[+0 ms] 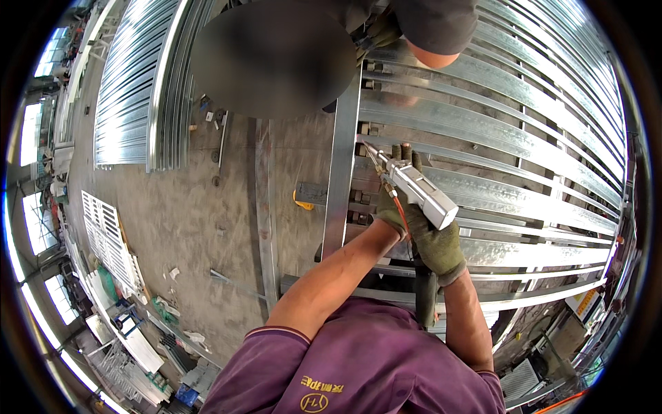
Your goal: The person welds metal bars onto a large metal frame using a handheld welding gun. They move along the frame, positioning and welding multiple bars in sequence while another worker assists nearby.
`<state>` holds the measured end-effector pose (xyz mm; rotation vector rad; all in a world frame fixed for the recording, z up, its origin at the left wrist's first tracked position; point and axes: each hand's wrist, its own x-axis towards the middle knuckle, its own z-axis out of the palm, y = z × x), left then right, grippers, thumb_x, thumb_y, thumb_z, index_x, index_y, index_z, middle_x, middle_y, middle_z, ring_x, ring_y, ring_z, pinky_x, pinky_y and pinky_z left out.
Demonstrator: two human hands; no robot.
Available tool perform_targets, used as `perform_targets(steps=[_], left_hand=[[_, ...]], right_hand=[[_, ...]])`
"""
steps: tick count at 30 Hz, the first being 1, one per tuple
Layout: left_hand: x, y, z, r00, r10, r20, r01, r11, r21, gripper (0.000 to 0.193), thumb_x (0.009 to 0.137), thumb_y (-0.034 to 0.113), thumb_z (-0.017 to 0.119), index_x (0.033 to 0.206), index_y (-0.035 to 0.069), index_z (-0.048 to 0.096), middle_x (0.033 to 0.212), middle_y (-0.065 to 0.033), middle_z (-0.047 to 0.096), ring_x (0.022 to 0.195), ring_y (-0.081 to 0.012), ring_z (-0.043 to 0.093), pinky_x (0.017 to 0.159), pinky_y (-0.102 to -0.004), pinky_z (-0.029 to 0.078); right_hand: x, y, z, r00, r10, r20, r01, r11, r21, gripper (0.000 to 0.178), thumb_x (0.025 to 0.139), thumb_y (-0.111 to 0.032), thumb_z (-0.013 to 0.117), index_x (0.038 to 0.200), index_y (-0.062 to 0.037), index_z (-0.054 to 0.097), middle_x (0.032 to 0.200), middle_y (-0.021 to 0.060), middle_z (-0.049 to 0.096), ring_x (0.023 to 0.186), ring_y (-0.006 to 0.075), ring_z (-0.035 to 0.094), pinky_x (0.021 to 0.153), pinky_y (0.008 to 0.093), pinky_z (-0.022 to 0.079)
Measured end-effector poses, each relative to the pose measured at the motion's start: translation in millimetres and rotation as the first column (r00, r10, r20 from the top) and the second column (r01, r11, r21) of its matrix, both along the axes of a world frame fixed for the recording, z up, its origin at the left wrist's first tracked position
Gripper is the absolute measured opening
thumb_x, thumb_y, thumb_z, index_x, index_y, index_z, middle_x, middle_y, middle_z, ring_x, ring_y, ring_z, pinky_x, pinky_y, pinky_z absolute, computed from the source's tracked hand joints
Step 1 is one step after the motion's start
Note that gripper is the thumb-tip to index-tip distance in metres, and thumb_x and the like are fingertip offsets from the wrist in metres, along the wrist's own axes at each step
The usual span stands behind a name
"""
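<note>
Watching remotely, I am seeing a long metal bar (342, 179), then the silver tool (422, 190) pointing its nozzle (372, 150) toward the bar's edge. The gloved left hand (387, 207) is lying behind the tool, whether gripping I cannot tell; the gloved right hand (441, 247) is grasping its rear. I am judging it stiff, fairly heavy and smooth, best held by the thick body, sparing the nozzle and orange cable (399, 207). Blur is masking the upper left; contact at the nozzle is unclear; tool and gloves are hiding both palms.
</note>
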<state>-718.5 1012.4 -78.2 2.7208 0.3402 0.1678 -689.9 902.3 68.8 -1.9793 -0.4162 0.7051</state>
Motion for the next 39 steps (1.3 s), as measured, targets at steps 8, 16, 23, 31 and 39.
perform_targets(steps=[8, 16, 23, 31, 39], left_hand=[[30, 1, -22, 0.984, 0.175, 0.036, 0.009, 0.157, -0.988, 0.064, 0.111, 0.056, 0.048, 0.158, 0.012, 0.054, 0.16, -0.0124, 0.056, 0.152, -0.0304, 0.048, 0.134, -0.0482, 0.03], [79, 6, -106, 0.9, 0.434, 0.04, 0.206, -0.342, -0.917, 0.054, 0.122, 0.046, 0.035, 0.16, 0.012, 0.05, 0.153, -0.0076, 0.058, 0.146, -0.0216, 0.052, 0.127, -0.0394, 0.038], [75, 4, -124, 0.929, 0.349, 0.124, 0.195, -0.175, -0.965, 0.066, 0.121, 0.048, 0.031, 0.173, 0.008, 0.036, 0.176, -0.0086, 0.041, 0.164, -0.0275, 0.034, 0.137, -0.0477, 0.023], [82, 12, -63, 0.867, 0.472, -0.161, 0.269, -0.714, -0.647, 0.068, 0.121, 0.053, 0.04, 0.173, 0.009, 0.039, 0.172, -0.009, 0.046, 0.16, -0.024, 0.041, 0.133, -0.0415, 0.031], [82, 22, -6, 0.908, 0.355, -0.225, 0.275, -0.907, -0.32, 0.065, 0.115, 0.062, 0.053, 0.157, 0.013, 0.056, 0.144, -0.0081, 0.068, 0.134, -0.0243, 0.065, 0.118, -0.0411, 0.051]], right_hand=[[33, 6, 5, 0.995, -0.063, -0.076, 0.072, 0.988, 0.135, 0.034, 0.111, -0.021, 0.07, 0.137, 0.002, 0.068, 0.109, 0.006, 0.074, 0.097, 0.0157, 0.066, 0.086, 0.0335, 0.057], [78, 35, -6, 0.981, -0.108, -0.163, 0.141, 0.968, 0.207, 0.033, 0.113, -0.025, 0.07, 0.134, 0.0001, 0.071, 0.113, 0.002, 0.073, 0.105, 0.0125, 0.064, 0.094, 0.0326, 0.055], [99, 57, -13, 0.974, -0.119, -0.195, 0.152, 0.975, 0.162, 0.041, 0.111, -0.027, 0.073, 0.14, 0.0008, 0.071, 0.114, 0.0079, 0.08, 0.106, 0.0138, 0.069, 0.093, 0.0336, 0.057], [107, 64, -29, 0.968, -0.123, -0.217, 0.162, 0.972, 0.172, 0.035, 0.113, -0.03, 0.073, 0.133, -0.0013, 0.073, 0.113, -0.0018, 0.072, 0.102, 0.0093, 0.06, 0.09, 0.0298, 0.053], [102, 70, -27, 0.964, -0.133, -0.231, 0.17, 0.974, 0.149, 0.035, 0.112, -0.028, 0.073, 0.134, -0.0009, 0.074, 0.112, -0.0001, 0.075, 0.099, 0.0102, 0.063, 0.086, 0.0304, 0.054]])
